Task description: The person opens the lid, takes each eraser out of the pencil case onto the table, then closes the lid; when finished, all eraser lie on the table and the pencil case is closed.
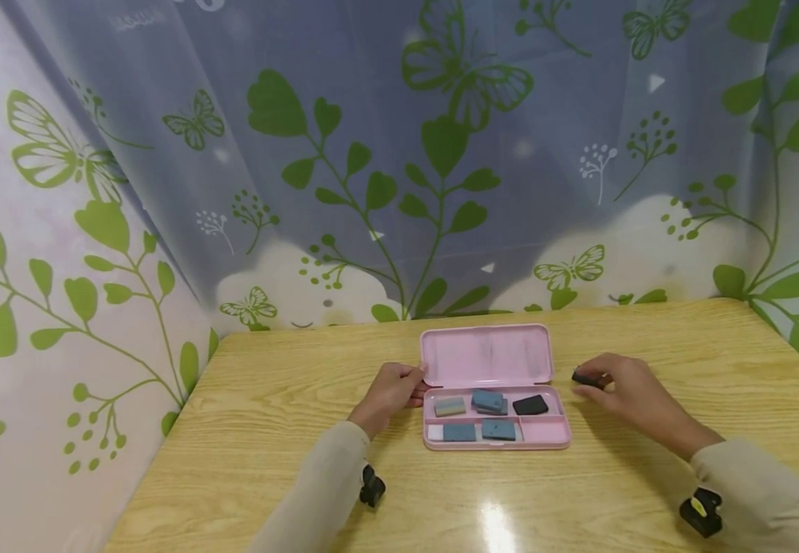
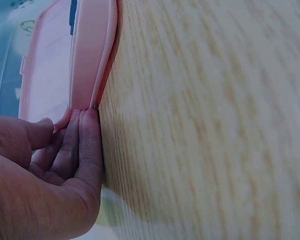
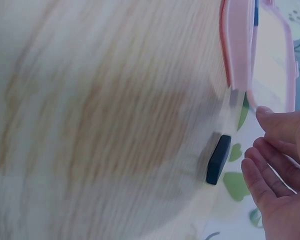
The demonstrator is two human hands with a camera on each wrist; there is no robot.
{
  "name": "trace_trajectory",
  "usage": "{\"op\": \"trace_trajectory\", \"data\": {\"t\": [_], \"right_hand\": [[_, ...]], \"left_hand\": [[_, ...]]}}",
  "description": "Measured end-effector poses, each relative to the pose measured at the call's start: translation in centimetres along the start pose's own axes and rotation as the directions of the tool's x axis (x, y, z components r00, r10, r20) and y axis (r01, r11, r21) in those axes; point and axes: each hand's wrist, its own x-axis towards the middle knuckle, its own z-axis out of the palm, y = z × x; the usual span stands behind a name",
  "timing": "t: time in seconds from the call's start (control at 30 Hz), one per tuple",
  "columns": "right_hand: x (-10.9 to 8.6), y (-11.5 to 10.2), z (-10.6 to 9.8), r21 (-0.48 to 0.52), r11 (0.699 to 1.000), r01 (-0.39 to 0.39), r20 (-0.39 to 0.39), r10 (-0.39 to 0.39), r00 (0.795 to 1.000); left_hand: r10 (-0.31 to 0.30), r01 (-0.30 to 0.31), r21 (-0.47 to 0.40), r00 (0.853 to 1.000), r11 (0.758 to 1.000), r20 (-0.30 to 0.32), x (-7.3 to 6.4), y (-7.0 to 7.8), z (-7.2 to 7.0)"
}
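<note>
A pink pencil case (image 1: 429,438) lies open on the table, its lid (image 1: 485,355) tilted back. In its compartments are several blue-grey erasers (image 1: 498,429), a paler striped eraser (image 1: 449,406) and a black eraser (image 1: 530,405). My left hand (image 1: 389,393) holds the case's left end, thumb at the lid's corner and fingertips against the base's end wall (image 2: 87,60). Right of the case, my right hand (image 1: 631,392) hovers with relaxed fingers by another black eraser (image 3: 219,160). The right wrist view shows a gap between that eraser and the fingers.
The case stands on a light wood-grain table (image 1: 289,476). Behind and left hangs a curtain (image 1: 372,192) printed with leaves and butterflies. Both beige sleeves (image 1: 316,488) carry a small black device near the wrist.
</note>
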Motion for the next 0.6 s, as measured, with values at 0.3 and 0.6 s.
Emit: {"op": "trace_trajectory", "data": {"t": [0.3,0.6], "right_hand": [[0.0,-1.6,0.5,0.019,0.997,0.069,0.006,-0.069,0.998],[0.5,-2.8,1.1,0.033,0.993,0.117,0.080,-0.119,0.990]], "left_hand": [[0.007,-0.007,0.006,1.000,1.000,0.000,0.1,-0.1,0.0],[0.015,-0.015,-0.006,1.000,1.000,0.008,0.0,-0.1,0.0]]}}
